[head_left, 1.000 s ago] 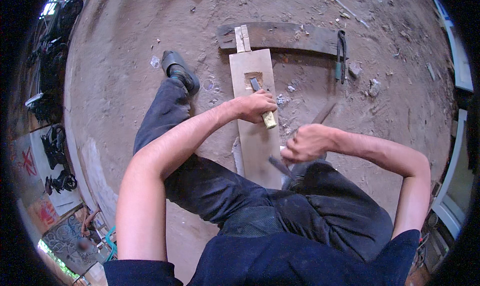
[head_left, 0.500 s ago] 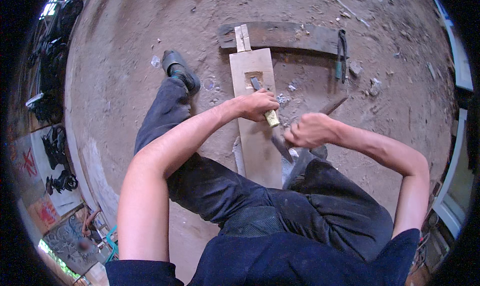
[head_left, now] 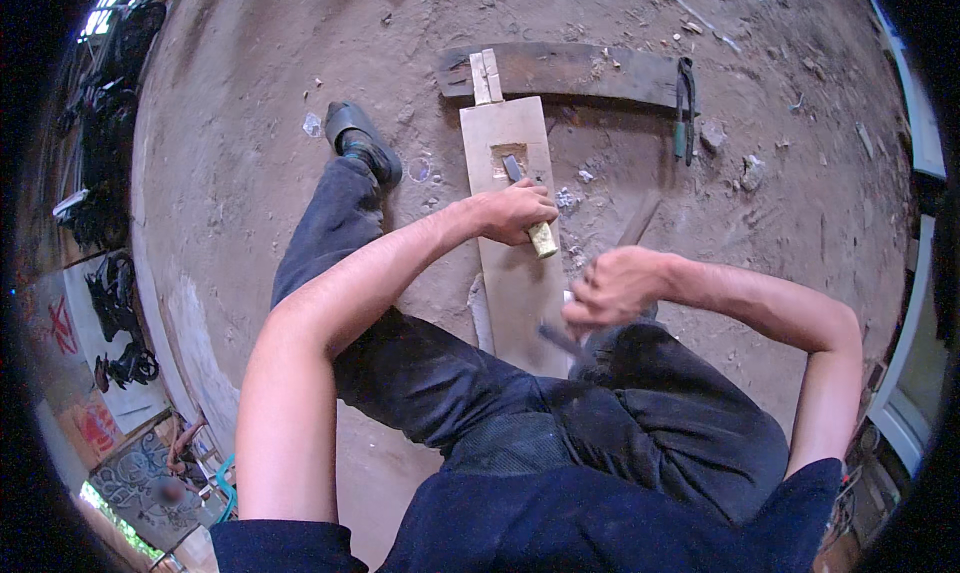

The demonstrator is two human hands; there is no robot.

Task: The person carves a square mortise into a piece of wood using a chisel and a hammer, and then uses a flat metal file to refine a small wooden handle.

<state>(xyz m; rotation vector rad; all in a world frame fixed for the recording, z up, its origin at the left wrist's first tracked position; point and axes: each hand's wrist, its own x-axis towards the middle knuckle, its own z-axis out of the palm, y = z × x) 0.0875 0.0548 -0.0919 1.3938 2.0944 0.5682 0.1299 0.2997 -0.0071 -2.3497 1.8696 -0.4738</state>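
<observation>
A pale wooden board (head_left: 522,303) lies lengthwise before me between my legs, with a rough square recess cut near its far end. My left hand (head_left: 517,213) is wrapped round a chisel (head_left: 543,240); the yellowish handle end sticks out toward me, and the metal blade rests tilted in the recess. To the right of the board, my right hand (head_left: 618,288) grips a hammer (head_left: 640,219) by its wooden handle. The dark hammer head, smeared by motion, hangs over the board's near right edge, apart from the chisel.
A dark, weathered plank (head_left: 570,73) lies crosswise under the board's narrow far end. Green-handled pincers (head_left: 683,113) lean over that plank's right end. Stones and debris (head_left: 750,173) are scattered on the dirt floor. My sandalled left foot (head_left: 362,143) rests left of the board.
The hammer has swung down toward me, its head lower and its handle steeper. My right hand has shifted slightly nearer. My left hand and the chisel have barely moved.
</observation>
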